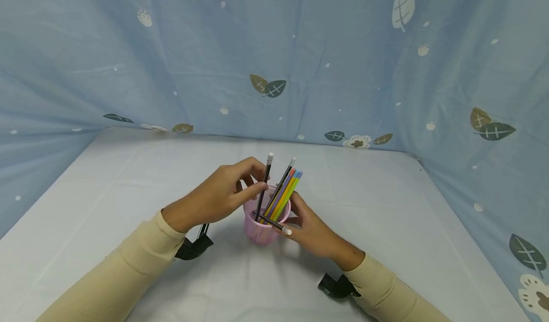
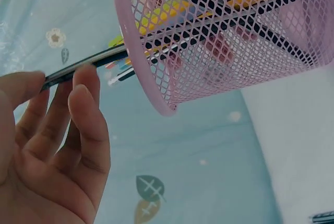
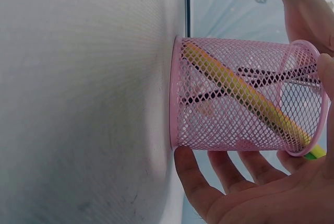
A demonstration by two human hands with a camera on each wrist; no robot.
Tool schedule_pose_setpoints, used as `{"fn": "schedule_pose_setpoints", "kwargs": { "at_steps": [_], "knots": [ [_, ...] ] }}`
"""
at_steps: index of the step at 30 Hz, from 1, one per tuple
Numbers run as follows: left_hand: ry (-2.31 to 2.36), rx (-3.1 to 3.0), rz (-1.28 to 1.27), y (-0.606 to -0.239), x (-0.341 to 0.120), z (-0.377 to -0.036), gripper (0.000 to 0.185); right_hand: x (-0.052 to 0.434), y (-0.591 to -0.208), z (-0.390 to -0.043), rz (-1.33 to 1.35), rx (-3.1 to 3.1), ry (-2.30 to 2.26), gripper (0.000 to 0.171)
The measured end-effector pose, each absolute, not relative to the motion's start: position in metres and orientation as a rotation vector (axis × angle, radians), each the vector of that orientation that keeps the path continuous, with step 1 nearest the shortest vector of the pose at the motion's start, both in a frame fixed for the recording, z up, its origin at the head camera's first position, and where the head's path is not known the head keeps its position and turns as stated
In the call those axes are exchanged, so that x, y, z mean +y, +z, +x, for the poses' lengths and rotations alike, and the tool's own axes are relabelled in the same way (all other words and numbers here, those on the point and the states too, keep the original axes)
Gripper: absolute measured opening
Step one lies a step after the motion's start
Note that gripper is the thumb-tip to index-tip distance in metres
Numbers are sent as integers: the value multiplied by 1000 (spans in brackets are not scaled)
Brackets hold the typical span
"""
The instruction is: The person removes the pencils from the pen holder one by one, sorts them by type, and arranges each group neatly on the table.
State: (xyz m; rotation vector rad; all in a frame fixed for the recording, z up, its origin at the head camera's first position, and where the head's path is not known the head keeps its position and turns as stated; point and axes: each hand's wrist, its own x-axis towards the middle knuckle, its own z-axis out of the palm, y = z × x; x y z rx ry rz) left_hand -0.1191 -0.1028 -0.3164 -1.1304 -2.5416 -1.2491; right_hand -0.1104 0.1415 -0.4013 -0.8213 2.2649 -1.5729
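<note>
Left grip [image 1: 223, 191], one: is pinching the first black pencil [image 1: 263, 188], whose lower end is standing inside the pink mesh cup [image 1: 258, 235]. Right grip [image 1: 315, 229], one: is curling round that cup, which is standing upright on the table [image 1: 369, 193] between the two grips. Coloured pencils [image 1: 286, 196], a bundle: are leaning toward the right grip. Second black pencil [image 1: 285, 176]: is leaning beside them, on the left grip's side. Third black pencil [image 1: 272, 222]: is jutting over the cup's rim, its white-tipped end pointing at the right grip
</note>
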Motion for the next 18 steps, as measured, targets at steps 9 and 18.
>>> {"fn": "schedule_pose_setpoints", "kwargs": {
  "at_steps": [9, 18],
  "knots": [
    [-1333, -2370, -1064, -313, -104, -119, 14, 144, -402, -111, -819, 2265, -1577, 85],
    [-1628, -2230, -845, -312, -115, -114, 17, 144, -402, -111, -811, 2251, -1576, 84]
  ]
}}
